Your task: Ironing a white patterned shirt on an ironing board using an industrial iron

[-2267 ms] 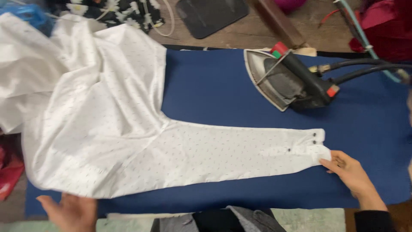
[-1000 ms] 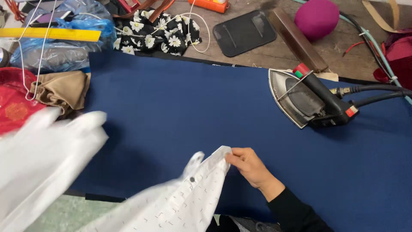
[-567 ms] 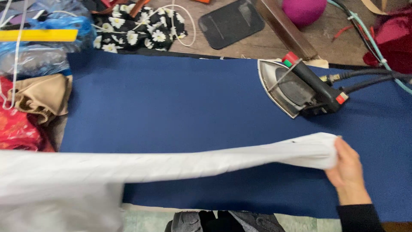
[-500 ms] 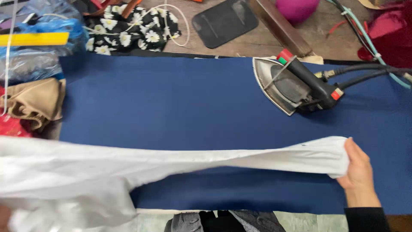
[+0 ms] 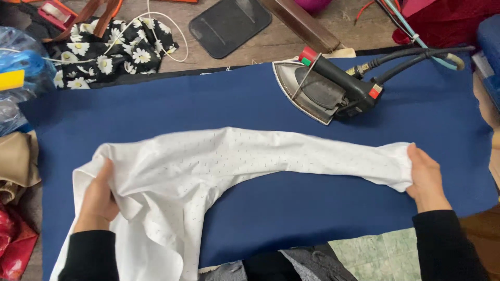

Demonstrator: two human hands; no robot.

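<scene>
The blue padded tabletop [image 5: 291, 208] is carrying a white dotted cotton shirt [image 5: 219, 166], whose sleeve is stretching rightward across it. The grey steam iron with a black handle [image 5: 325, 91] is lying just beyond the sleeve; it looks close enough to scorch any fabric drifting against it. The left hand [image 5: 99, 200] is gripping the bunched shoulder and the right hand [image 5: 428, 179] is pinching the cuff; uneven tension is likely risking creases.

Far up and left of the left hand [image 5: 99, 200], at the table's [image 5: 260, 104] left edge, lies a crinkled clear plastic bag [image 5: 18, 67] with blue inside and a small yellow rectangular label [image 5: 11, 79] on it, while a red packet [image 5: 14, 244] sits low beside that hand.
</scene>
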